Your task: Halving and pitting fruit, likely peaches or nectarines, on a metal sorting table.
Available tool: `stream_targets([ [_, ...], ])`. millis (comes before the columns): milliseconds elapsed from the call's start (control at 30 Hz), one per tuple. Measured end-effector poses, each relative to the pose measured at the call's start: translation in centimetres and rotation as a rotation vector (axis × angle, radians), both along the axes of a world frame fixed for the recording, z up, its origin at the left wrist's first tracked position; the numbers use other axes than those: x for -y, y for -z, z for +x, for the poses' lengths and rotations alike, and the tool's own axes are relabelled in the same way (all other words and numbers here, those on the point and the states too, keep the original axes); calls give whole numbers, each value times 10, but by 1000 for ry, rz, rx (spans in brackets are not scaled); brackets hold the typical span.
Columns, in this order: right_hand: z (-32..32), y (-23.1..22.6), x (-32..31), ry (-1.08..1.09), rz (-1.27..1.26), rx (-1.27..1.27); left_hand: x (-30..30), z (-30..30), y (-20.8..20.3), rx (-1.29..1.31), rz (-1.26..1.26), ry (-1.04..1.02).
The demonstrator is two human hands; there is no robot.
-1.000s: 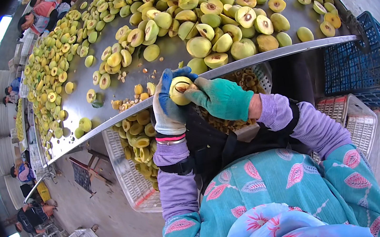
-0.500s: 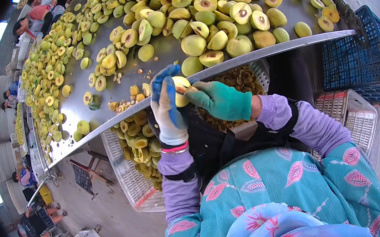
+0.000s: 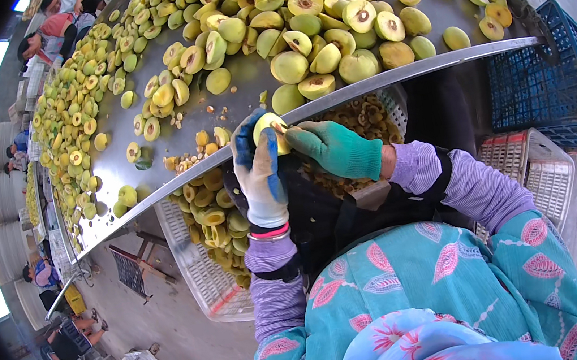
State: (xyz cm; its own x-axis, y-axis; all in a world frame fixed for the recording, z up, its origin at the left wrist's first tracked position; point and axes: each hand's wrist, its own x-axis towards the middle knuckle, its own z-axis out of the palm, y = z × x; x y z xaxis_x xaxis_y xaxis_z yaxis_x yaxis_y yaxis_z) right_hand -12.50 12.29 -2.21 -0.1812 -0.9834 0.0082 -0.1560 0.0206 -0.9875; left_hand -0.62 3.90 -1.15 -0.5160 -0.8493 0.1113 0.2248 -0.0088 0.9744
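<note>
Cradling the fruit half [image 3: 267,128], your left hand [image 3: 260,173], in a white glove with blue fingers, is clamped around it in the head view, its cut side turned to the right. Your right hand [image 3: 339,148], in a green glove, has thumb and fingers drawn together against that cut side; whether they pinch a tool cannot be told, as the glove hides it. The fruit half sits raised at the near rim of the metal counter [image 3: 433,63], between both gloves.

To work well here, let your left palm bear the load and curl its fingertips behind the fruit, clear of the right thumb. Make the right hand's movements short, and brace the wrist so that the wet flesh, likely slippery, does not twist free.

Mind the rim: it runs just beside your knuckles and could catch them. Halved fruit [image 3: 360,16] crowds the counter beyond, with small orange scraps [image 3: 205,147] near the edge to your left. Below, a white basket [image 3: 194,265] holds hollowed fruit pieces [image 3: 217,222], and brownish scraps [image 3: 361,119] lie beneath your right hand. A blue crate [image 3: 547,95] stands at far right, leaving that elbow less room.
</note>
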Motion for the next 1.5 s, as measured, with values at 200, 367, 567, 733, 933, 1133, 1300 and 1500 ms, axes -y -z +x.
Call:
stream_targets([
  [200, 21, 10, -7, 165, 16, -81, -3, -3, 8, 92, -98, -40],
  [367, 53, 9, 5, 417, -12, 196, 6, -15, 1, 216, -250, -82],
  [567, 48, 17, 2, 329, 66, 72, 7, -20, 7, 125, -12, -87],
  [733, 53, 20, 4, 412, 56, 116, 28, -9, 15, 419, -334, 87],
  [933, 50, 12, 5, 414, 31, 229, 15, -18, 13, 203, -85, -9],
  [1133, 53, 19, 11, 466, -69, 172, 10, -25, 2, 126, -55, -87],
  [1300, 54, 18, 8, 474, 26, -55, 8, -24, 16, 225, -379, -227],
  [1500, 53, 15, 8, 506, 20, -16, 15, -16, 17, 488, -940, -226],
])
